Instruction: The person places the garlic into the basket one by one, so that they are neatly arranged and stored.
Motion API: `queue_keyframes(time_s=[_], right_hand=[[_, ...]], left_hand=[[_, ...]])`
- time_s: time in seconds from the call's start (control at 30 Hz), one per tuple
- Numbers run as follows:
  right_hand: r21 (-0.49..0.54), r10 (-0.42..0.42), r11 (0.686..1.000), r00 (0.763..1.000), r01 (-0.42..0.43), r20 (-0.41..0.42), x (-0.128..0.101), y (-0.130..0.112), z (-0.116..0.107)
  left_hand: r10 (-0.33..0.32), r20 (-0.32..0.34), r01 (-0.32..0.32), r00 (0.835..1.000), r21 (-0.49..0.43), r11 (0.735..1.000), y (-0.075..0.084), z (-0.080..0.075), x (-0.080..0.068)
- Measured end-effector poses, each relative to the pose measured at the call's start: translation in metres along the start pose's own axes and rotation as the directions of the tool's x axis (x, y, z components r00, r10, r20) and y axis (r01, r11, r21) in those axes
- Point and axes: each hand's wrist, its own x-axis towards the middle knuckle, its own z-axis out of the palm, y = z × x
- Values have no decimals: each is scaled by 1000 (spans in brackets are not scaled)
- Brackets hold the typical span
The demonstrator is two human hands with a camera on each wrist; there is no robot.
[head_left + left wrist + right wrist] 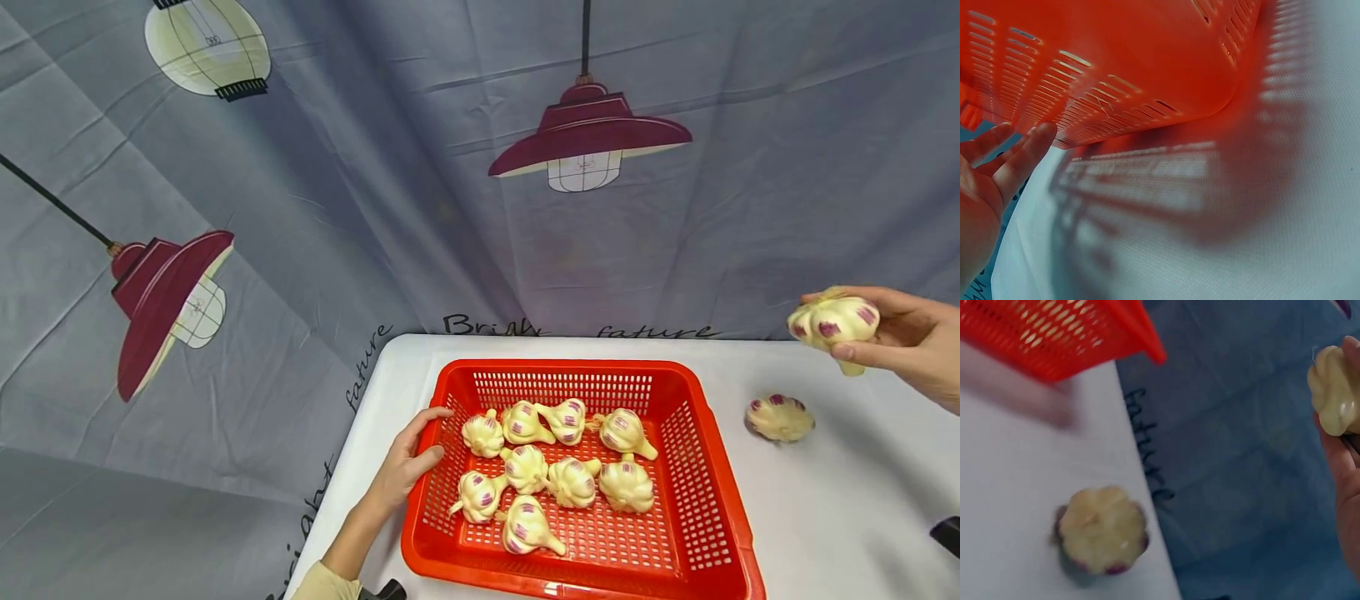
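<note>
A red slotted basket [693, 467] sits on the white table [840, 508] and holds several pale garlic bulbs [573, 481] with purple marks. My left hand [411, 461] rests with straight fingers against the basket's left rim; the left wrist view shows those fingers [1019, 159] beside the basket's wall [1135, 56]. Raised above the table's right side, my right hand [911, 342] grips one garlic bulb [834, 322], which also shows at the edge of the right wrist view [1335, 390]. Another garlic bulb [778, 417] lies alone on the table right of the basket [1102, 529].
A grey cloth backdrop [390, 183] printed with lamps hangs behind and left of the table. The table's left and back edges are close to the basket. A dark object [947, 533] pokes in at the right edge.
</note>
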Motion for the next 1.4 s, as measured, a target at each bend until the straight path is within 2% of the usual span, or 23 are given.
queue_keyframes(time_s=[0.07, 0.13, 0.27, 0.43, 0.5, 0.57, 0.67, 0.73, 0.9, 0.97, 1.1, 1.2, 1.27, 1.4], right_hand=[[119, -49, 992, 997, 42, 54, 9, -14, 2], [246, -84, 968, 992, 59, 95, 17, -27, 4], [368, -128, 928, 974, 52, 185, 30, -48, 12], [337, -83, 941, 958, -15, 274, 36, -66, 30], [354, -95, 935, 946, -22, 310, 38, -67, 41], [395, -125, 918, 926, -28, 357, 40, -64, 54], [373, -113, 926, 897, -61, 428, 44, -63, 78], [306, -64, 947, 884, -92, 462, 45, -64, 94], [225, 32, 956, 827, -189, 562, 44, -64, 131], [213, 66, 948, 800, -238, 596, 43, -64, 142], [188, 115, 938, 772, -292, 625, 40, -62, 156], [215, 87, 931, 751, -295, 655, 39, -57, 165], [239, 48, 927, 723, -290, 689, 38, -52, 172], [227, 27, 924, 646, -307, 763, 29, -40, 189]], left_hand=[[-1, -4, 1, 1000, 0, 1000, 0, 0, 0], [-2, -6, 2, 1000, -1, 1000, 0, 0, 0], [0, -12, 0, 1000, 5, 1000, 0, 0, 0], [1, -11, -1, 1000, 8, 1000, -1, 0, 0], [3, -7, -3, 1000, 4, 1000, -1, 0, 0], [3, -6, -3, 1000, 4, 1000, -1, 0, 1], [6, -6, -6, 1000, 5, 1000, -1, 0, 1], [6, -7, -6, 1000, 10, 1000, -2, 0, 1], [0, -5, 0, 1000, -2, 1000, -2, 0, 1], [-2, -5, 2, 1000, -9, 1000, -2, 0, 1], [-4, -13, 4, 1000, 5, 1000, -1, 1, 1], [-4, -20, 4, 1000, 18, 1000, 0, 1, 0], [-3, -20, 4, 1000, 20, 1000, 0, 1, 0], [-1, -20, 1, 1000, 18, 1000, -1, 1, 0]])
